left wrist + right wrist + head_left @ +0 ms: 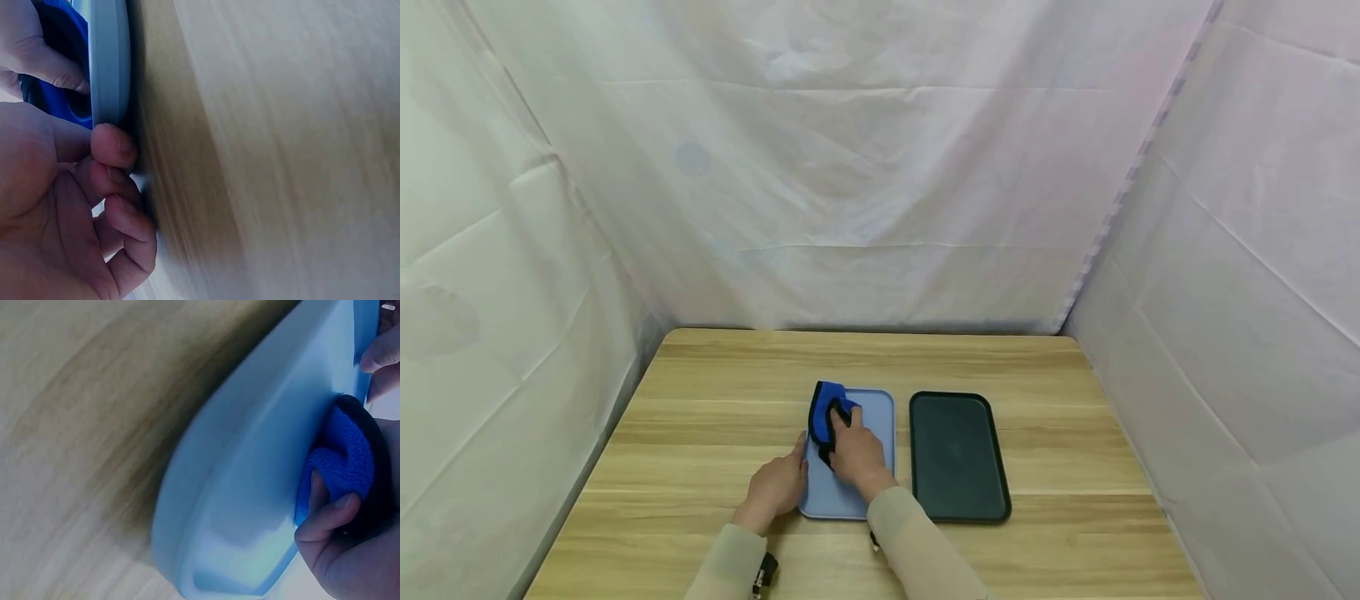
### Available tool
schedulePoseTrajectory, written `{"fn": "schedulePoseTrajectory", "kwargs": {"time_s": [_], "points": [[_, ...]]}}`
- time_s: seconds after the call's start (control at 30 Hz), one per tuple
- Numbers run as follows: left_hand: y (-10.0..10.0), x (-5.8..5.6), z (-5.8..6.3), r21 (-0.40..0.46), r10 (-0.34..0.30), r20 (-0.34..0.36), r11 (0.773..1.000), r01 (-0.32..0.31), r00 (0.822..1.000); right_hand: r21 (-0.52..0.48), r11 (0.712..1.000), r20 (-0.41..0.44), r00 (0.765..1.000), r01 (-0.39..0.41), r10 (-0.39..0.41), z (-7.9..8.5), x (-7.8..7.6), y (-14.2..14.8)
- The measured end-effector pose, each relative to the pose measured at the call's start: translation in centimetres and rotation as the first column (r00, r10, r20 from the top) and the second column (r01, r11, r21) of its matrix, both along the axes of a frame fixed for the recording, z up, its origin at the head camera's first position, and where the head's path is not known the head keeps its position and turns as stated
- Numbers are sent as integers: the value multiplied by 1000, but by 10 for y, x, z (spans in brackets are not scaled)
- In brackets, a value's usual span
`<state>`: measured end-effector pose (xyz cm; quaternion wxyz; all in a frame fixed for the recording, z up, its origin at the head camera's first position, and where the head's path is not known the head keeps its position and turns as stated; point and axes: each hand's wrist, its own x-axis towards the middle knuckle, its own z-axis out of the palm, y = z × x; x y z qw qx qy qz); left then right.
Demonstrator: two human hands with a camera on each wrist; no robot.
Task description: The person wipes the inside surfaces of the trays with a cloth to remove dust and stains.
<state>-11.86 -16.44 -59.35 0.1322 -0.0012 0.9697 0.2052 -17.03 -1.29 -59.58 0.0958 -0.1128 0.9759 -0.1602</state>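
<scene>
A blue cloth [825,417] with black edging lies bunched on the left part of a light blue tray [880,450]. My right hand [857,454] grips this cloth and presses it on the tray's surface; in the right wrist view the thumb and fingers [325,519] curl into the fleecy cloth [350,456]. At the tray's left edge, my left hand [778,483] holds the rim. Seen from the left wrist, its curled fingertips [114,147] sit against the outer wall of the tray [111,69], low by the tabletop.
A dark green tray [958,458] lies flat just right of the light blue one, a narrow strip of wood between them. The wooden table [700,400] is enclosed by white cloth walls [880,183] at the back and both sides.
</scene>
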Motion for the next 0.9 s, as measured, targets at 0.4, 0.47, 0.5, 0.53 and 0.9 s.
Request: {"fn": "schedulePoseTrajectory", "kwargs": {"time_s": [0.4,0.47,0.5,0.53,0.9], "points": [[0,0,1,3,1,12,1000,-1,1000,24,1000,-10,1000,3,-2,2,14,-3],[0,0,2,9,3,19,1000,-3,1000,28,1000,-11,1000,3,-3,1,16,-3],[0,0,2,14,5,23,1000,-5,1000,32,999,-13,1000,3,-2,1,18,-3],[-1,0,2,20,5,28,1000,-6,1000,35,999,-15,1000,3,-3,1,19,-3],[-2,-1,1,19,-9,26,1000,8,1000,19,1000,-73,997,-6,8,2,37,-2]]}}
